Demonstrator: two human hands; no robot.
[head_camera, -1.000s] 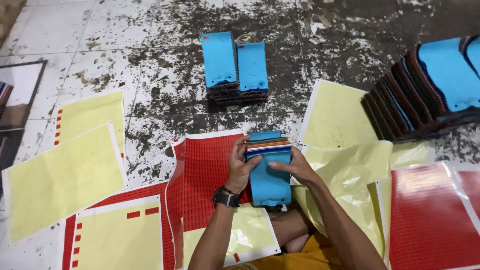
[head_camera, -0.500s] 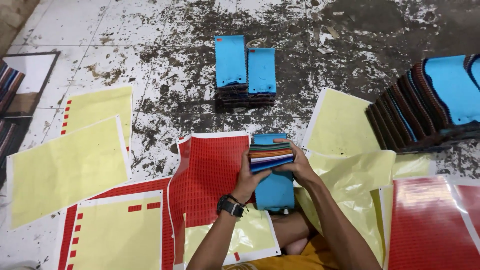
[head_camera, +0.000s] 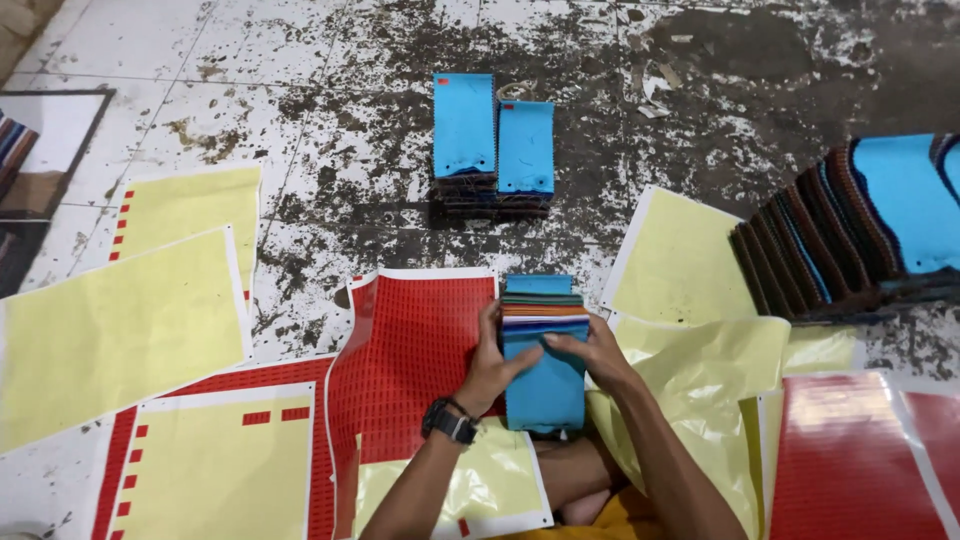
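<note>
On a stained, speckled tile floor (head_camera: 330, 120): left hand (head_camera: 492, 365) and right hand (head_camera: 592, 352), fingers curled, gripping a stack of blue fabric swatch cards (head_camera: 543, 350) from either side. Beneath, a red sticker sheet (head_camera: 415, 350); yellow backing sheets (head_camera: 110, 330) scattered around. Beyond, two blue-topped swatch piles (head_camera: 492, 150); at right, a fanned swatch row (head_camera: 860, 235).

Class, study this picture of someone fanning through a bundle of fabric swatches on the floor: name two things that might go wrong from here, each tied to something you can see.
1. The swatch bundle is pinched only between the left hand and right hand, so its fanned top layers might slip out of order.
2. The floor looks stained and gritty, so a dropped swatch or the red sticker sheet beside it may pick up dirt.
</note>
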